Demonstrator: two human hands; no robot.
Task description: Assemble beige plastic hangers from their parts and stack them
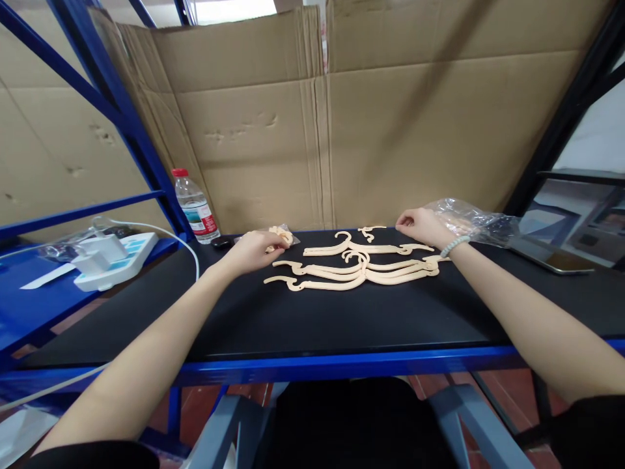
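Beige plastic clothes hangers lie side by side on the black tabletop, with hooks toward the far side and curled clip-like arms at the ends. Behind them is a partial hanger, its left end cut short. My left hand is closed in a pinch at a heap of small beige parts on clear plastic; what its fingers grip is hidden. At the far right my right hand, fingers curled together, hovers by a clear plastic bag; nothing shows clearly in it. A few small beige pieces lie between the hands.
A water bottle with a red cap stands at the back left, beside a small black object. A white power strip with cables sits left. A phone-like flat device lies right. Cardboard walls the back.
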